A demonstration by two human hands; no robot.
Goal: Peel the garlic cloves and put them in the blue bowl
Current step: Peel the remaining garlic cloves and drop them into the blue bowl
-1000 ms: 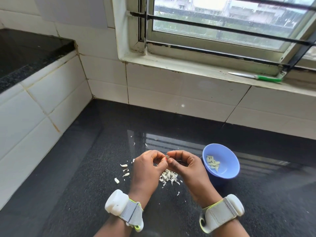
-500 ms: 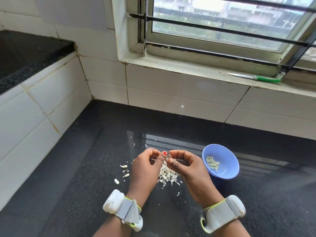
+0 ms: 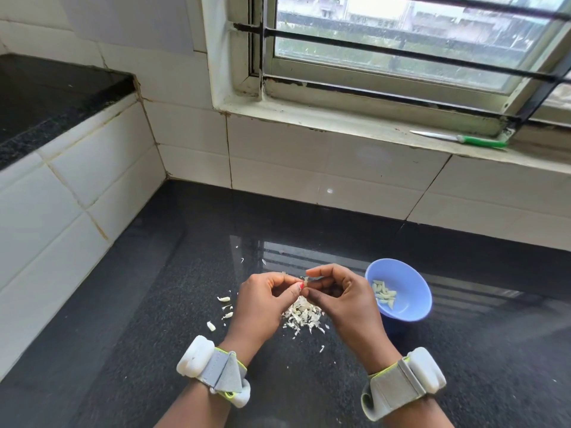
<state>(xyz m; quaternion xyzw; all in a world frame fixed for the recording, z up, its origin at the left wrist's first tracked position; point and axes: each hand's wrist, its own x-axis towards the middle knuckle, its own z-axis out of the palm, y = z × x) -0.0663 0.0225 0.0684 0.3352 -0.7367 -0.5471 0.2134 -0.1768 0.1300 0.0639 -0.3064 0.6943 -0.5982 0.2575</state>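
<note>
Fingertips of the left hand and right hand met in a pinch on one garlic clove, held above the pile of skins near the counter's front edge. Small, light and likely slick once bared, it probably wanted a firm hold at its ends. Peeled cloves lay in the blue bowl, just right of the hands

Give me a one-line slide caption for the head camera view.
Both hands, left hand and right hand, pinch a garlic clove over peel scraps, beside the blue bowl.
</note>
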